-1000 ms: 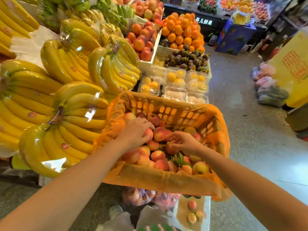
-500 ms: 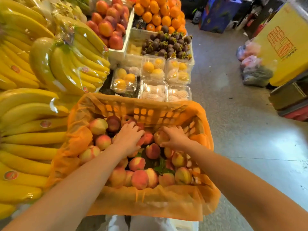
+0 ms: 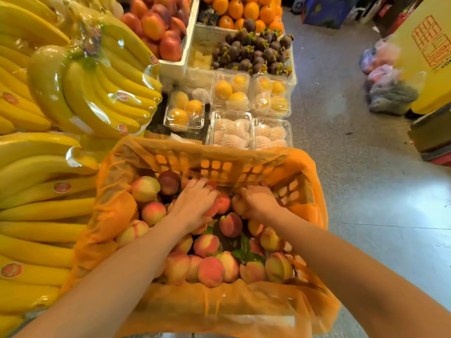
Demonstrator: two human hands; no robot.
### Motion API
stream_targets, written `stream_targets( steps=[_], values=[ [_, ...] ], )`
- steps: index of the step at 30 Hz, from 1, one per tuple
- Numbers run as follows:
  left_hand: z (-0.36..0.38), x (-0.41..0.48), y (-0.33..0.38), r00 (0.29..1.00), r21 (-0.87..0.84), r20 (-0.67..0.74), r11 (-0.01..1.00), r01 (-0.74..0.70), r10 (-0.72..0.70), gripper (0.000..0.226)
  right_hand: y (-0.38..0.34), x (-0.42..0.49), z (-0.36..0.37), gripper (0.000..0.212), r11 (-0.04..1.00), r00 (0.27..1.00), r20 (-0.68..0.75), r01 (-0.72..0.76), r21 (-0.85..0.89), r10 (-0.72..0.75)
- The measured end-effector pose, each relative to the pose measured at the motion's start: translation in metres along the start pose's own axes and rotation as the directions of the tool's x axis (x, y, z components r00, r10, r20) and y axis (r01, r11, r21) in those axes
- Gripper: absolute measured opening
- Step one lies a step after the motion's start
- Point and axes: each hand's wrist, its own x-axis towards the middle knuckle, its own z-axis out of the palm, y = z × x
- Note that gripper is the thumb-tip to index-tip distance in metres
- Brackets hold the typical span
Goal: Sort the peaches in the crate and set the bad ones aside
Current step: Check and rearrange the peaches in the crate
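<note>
Gripping a pale peach (image 3: 238, 203) with right hand (image 3: 258, 201), by the far wall of the orange-lined crate (image 3: 219, 164). Resting left hand (image 3: 192, 206) palm-down on heaped peaches (image 3: 210, 270), fingers bent; cannot tell whether grasping one. Bananas (image 3: 97, 93) alongside, clamshell boxes (image 3: 230, 129) beyond.

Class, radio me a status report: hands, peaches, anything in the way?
Left hand down on the peaches, grip unclear. Right hand grips one peach. Crate full. Leaves among the fruit, nothing blocking.
</note>
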Motion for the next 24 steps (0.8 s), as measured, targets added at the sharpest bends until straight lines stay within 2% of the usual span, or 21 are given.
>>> stream_targets(
  steps=[2, 4, 7, 11, 15, 18, 21, 24],
  values=[
    [0.003, -0.002, -0.004, 0.999, -0.073, -0.034, 0.996, -0.041, 0.038, 0.074, 0.001, -0.004, -0.002, 0.046, 1.0, 0.999, -0.035, 0.016, 0.025, -0.015],
    [0.003, -0.005, -0.007, 0.997, -0.198, -0.063, 0.979, -0.055, 0.043, 0.079, 0.003, -0.009, -0.003, 0.053, 0.998, 0.998, -0.048, 0.037, 0.053, -0.035],
    [-0.003, -0.014, -0.009, 0.997, -0.387, -0.077, 0.922, -0.018, -0.013, 0.082, 0.006, -0.018, -0.006, 0.07, 0.986, 0.999, -0.046, 0.036, 0.164, -0.029],
    [-0.017, -0.032, -0.012, 0.99, -0.531, -0.085, 0.846, 0.05, -0.112, 0.078, 0.005, -0.028, -0.012, 0.072, 0.933, 0.996, -0.085, 0.024, 0.359, 0.007],
    [-0.031, -0.061, -0.017, 0.968, -0.638, -0.091, 0.76, 0.124, -0.235, 0.075, -0.005, -0.038, -0.017, 0.07, 0.795, 0.994, -0.109, 0.064, 0.603, 0.002],
    [-0.038, -0.087, -0.022, 0.944, -0.651, -0.108, 0.74, 0.17, -0.311, 0.076, -0.024, -0.045, -0.027, 0.064, 0.685, 0.99, -0.138, 0.12, 0.719, -0.029],
    [-0.046, -0.112, -0.028, 0.895, -0.698, -0.148, 0.686, 0.206, -0.42, 0.079, -0.049, -0.044, -0.038, 0.061, 0.614, 0.98, -0.183, 0.193, 0.766, -0.079],
    [-0.053, -0.137, -0.036, 0.791, -0.797, -0.196, 0.564, 0.215, -0.579, 0.076, -0.075, -0.038, -0.051, 0.06, 0.599, 0.963, -0.233, 0.267, 0.755, -0.137]
  ],
)
